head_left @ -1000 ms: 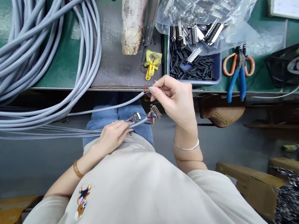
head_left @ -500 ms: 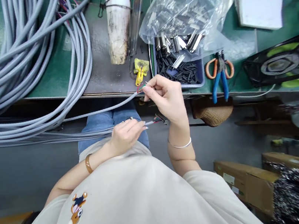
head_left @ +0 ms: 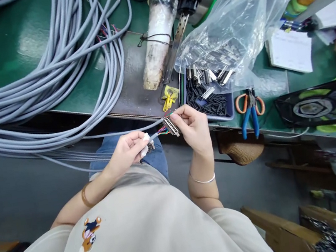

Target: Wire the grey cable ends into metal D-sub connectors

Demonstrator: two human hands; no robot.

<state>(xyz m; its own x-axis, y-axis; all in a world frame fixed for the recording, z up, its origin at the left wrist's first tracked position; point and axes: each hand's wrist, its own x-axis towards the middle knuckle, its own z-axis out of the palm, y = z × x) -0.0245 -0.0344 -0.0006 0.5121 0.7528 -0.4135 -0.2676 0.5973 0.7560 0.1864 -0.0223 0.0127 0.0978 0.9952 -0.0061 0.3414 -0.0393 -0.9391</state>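
Observation:
My left hand is closed around a grey cable near its end, with a small white piece at the thumb. From that cable, coloured wires fan out to a metal multi-pin connector. My right hand pinches at the connector's upper edge, thumb against forefinger; its fingertips partly hide the contact. Behind the connector, another grey cable ends in thin wires near the same fingertips. Small connector ends hang below my left hand.
Grey cable coils cover the bench's left. A yellow clip sits at the edge beside a soldering iron and a white-wrapped roll. A bin holds black sleeves and connectors under a plastic bag. Pliers and a fan lie right.
My left hand has raised a wired connector to my right fingertips; it hung lower before. The bench and its contents appear lower and shifted as the view moved.

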